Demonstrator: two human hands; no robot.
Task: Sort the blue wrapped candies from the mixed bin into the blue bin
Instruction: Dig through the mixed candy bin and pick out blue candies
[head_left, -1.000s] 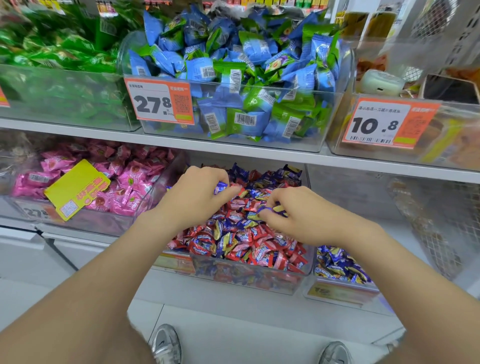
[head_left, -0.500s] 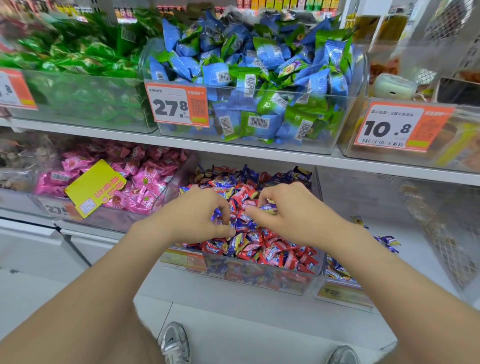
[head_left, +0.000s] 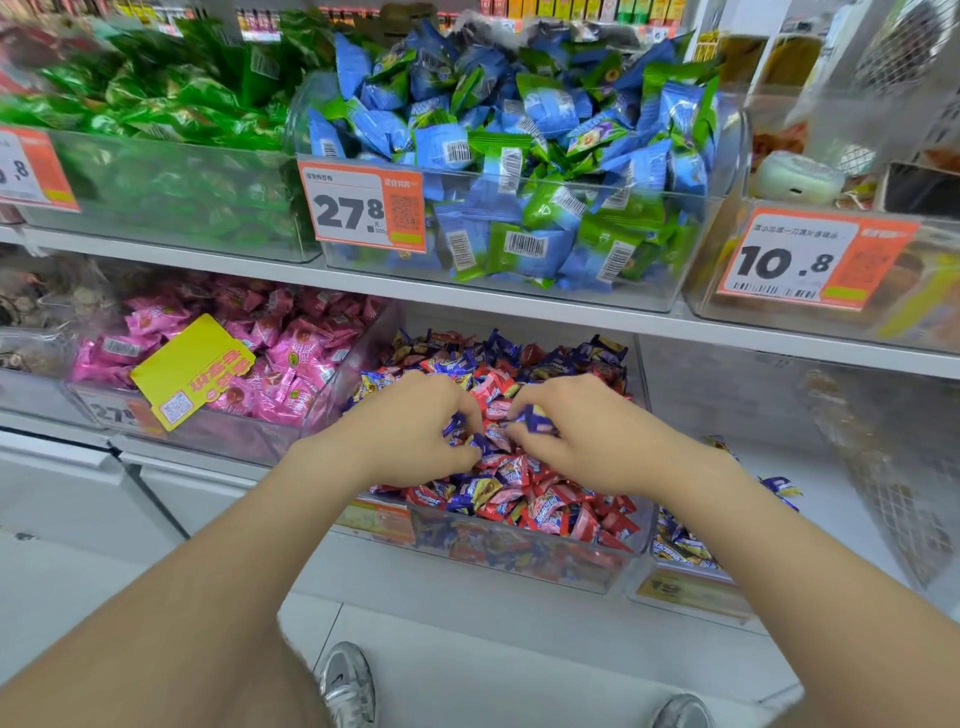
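Both hands dig into the mixed bin (head_left: 519, 564) of red and blue wrapped candies. The left hand (head_left: 415, 428) curls its fingers around blue wrapped candies (head_left: 470, 441); the right hand (head_left: 576, 436) pinches another blue candy (head_left: 535, 418). The blue bin (head_left: 691, 592) sits just right.

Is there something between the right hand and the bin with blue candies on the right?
Only the clear side wall of the mixed bin separates the right hand from the blue bin; lifting over it should do.
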